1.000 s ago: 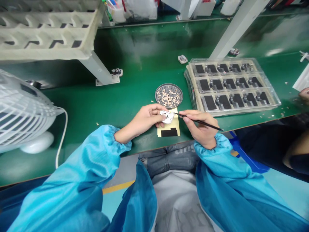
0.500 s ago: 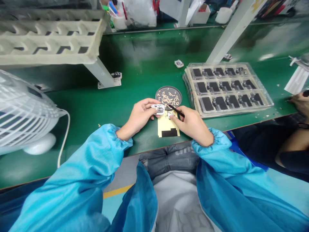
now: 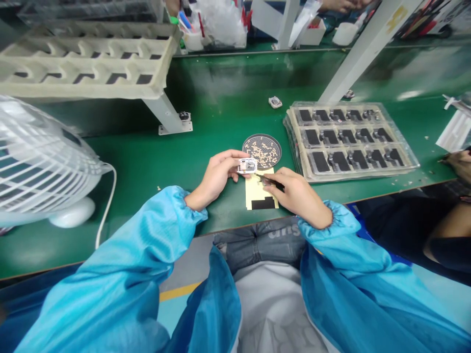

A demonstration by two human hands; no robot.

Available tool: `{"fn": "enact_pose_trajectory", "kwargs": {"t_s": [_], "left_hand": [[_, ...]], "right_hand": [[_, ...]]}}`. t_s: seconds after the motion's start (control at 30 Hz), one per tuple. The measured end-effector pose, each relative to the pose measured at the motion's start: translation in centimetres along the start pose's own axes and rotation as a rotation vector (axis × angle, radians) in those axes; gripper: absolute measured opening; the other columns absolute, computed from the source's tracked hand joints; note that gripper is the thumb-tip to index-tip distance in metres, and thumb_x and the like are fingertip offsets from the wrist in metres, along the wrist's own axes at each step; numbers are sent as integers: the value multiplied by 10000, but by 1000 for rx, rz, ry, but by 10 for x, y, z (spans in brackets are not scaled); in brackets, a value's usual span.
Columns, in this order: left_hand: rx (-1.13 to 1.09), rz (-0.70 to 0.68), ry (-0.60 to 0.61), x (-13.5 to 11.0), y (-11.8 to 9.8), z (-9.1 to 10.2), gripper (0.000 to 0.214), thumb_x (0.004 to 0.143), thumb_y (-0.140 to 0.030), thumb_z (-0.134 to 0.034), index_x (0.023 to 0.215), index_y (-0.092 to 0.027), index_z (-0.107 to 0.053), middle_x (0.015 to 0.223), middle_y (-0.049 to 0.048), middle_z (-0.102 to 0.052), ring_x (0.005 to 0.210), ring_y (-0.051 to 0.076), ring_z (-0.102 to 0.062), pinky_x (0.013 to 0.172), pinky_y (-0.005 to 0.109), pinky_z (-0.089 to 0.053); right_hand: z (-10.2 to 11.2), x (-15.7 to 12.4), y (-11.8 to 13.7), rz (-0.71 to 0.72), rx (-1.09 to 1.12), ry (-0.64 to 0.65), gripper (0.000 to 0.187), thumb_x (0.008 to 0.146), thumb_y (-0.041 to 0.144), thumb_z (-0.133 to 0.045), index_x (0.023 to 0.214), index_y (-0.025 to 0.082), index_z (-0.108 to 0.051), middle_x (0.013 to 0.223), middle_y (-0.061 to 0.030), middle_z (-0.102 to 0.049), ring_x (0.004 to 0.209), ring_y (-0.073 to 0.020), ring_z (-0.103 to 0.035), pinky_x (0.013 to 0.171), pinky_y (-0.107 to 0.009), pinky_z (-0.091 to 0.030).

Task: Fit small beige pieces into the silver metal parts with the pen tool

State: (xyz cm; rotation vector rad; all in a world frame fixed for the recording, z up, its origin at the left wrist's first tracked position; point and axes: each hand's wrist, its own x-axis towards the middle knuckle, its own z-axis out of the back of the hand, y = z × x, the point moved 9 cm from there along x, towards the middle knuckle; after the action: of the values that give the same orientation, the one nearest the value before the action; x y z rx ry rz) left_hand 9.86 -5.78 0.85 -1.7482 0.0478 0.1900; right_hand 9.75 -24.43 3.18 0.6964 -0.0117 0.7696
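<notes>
Small white part (image 3: pixel 247 165), seemingly metal-framed, sits pinched in left hand (image 3: pixel 217 177); right hand (image 3: pixel 294 193) grips dark tweezers (image 3: pixel 270 181).

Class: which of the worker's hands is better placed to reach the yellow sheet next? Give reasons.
Probably the right hand: it holds the black tool, whose tip lies over the yellow sheet. The left hand is busy gripping the small white part.
</notes>
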Motion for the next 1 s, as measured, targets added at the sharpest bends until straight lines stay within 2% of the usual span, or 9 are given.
{"fn": "enact_pose_trajectory", "kwargs": {"t_s": [0.1,0.2,0.27,0.33,0.4,0.53,0.73,0.87,1.0], "left_hand": [[-18,-10,10,-2,-2,-1,308,754,-229,-652,1022,-111,-750,915,96,-781,689,169,-724,512,232,-454],[-21,-34,-10,-4,-5,1,279,770,-233,-681,1015,-122,-757,988,109,-801,713,149,-693,536,221,-468],[-36,-43,-14,-5,-7,0,268,777,-230,-709,1017,-124,-765,1023,114,-807,742,148,-690,558,216,-485],[-73,-34,4,-7,-7,-3,274,771,-217,-736,1025,-126,-782,1025,105,-808,772,153,-703,609,223,-529],[-118,-23,36,-8,-5,-7,289,776,-213,-763,1051,-134,-802,1035,92,-810,811,160,-724,703,248,-587],[-134,-68,96,-10,-4,-13,333,830,-268,-808,1149,-171,-814,1179,98,-799,1005,211,-761,889,307,-629],[-36,-157,122,-13,-9,-13,401,880,-353,-819,1252,-206,-789,1322,102,-750,1255,289,-703,1121,417,-558],[5,-236,96,-13,-17,-11,427,883,-394,-820,1264,-207,-782,1346,107,-736,1286,303,-687,1147,442,-543],[-51,-242,83,-12,-18,-9,469,873,-410,-828,1285,-196,-765,1376,120,-719,1260,307,-701,1038,416,-619]], "right_hand": [[18,2,6,20,72,-167,141,1015,295,-659,1058,210,-763,936,-66,-736,851,-219,-680,762,-360,-535],[34,0,2,-57,155,-359,163,993,343,-692,929,205,-750,787,-30,-716,677,-174,-617,636,-326,-481],[36,0,0,-97,267,-411,171,979,353,-709,903,204,-743,783,-26,-709,659,-166,-604,601,-315,-460],[36,1,3,-79,400,-434,159,968,339,-719,886,203,-737,848,-41,-713,731,-178,-636,622,-313,-475],[34,4,10,-32,478,-425,160,947,314,-738,838,198,-722,871,-50,-704,783,-187,-648,648,-313,-485],[26,12,16,-64,411,-367,248,924,300,-754,721,186,-670,692,-3,-618,632,-136,-545,586,-286,-417],[22,19,16,-87,316,-437,291,925,313,-752,691,175,-647,644,17,-587,577,-104,-464,576,-269,-392],[15,17,17,-102,364,-371,289,908,302,-757,672,175,-646,633,18,-587,559,-99,-448,544,-264,-366],[9,15,20,-91,482,-287,275,883,288,-775,668,178,-644,630,21,-584,578,-103,-466,549,-259,-363]]}}
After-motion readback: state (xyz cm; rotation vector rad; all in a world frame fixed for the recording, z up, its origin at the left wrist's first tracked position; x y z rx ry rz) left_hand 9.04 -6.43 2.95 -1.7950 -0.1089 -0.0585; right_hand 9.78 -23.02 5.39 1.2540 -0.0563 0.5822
